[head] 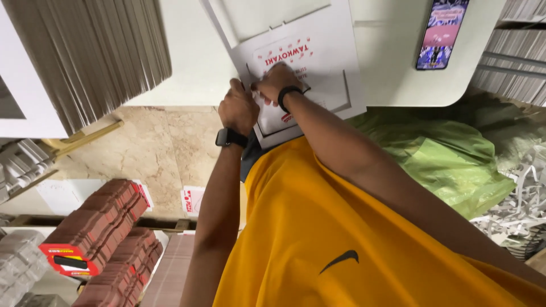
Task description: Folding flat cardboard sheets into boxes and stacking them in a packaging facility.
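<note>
Both hands press on a flat white cardboard box blank at the desk's near edge. Left hand grip pinches a flap; right hand lies closed over it. Box mostly unfolded; phone far right.

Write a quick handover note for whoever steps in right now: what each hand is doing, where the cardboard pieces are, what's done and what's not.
Left hand: closed, gripping the near left edge of the flat white box blank.
Right hand: pressing down on the blank's printed panel, fingers curled at the same spot as the left.
The blank lies flat on the white table, its near edge hanging over the table edge; no walls are standing yet.
Stack of flat blanks stands at far left.
Phone lies on the table to the right.
Red flat stacks sit on the floor, lower left.
Done: blank laid out. Left: all the folding.
</note>
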